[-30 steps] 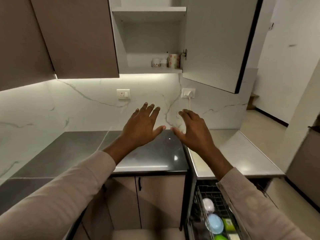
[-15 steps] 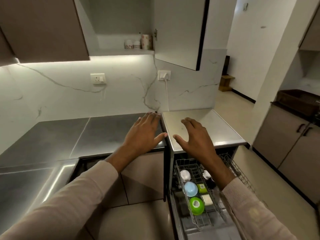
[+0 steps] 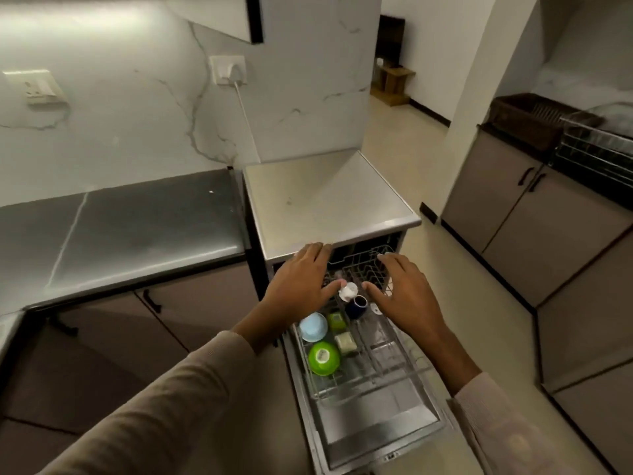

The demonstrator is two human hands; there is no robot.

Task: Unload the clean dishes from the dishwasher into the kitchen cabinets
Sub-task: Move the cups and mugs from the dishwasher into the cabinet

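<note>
Hovering with fingers spread and grasping nothing, the left hand [image 3: 301, 290] and right hand [image 3: 401, 298] flank a small white dish [image 3: 348, 290] at the dishwasher rack's [image 3: 394, 366] twelve o'clock end.

plugged wall socket [image 3: 227, 69] above dark countertop [image 3: 137, 217], brown basket [image 3: 524, 118] far right

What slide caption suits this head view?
Open left hand and right hand reach over a dishwasher rack holding a green bowl, pale blue bowl and dark blue cup.
</note>
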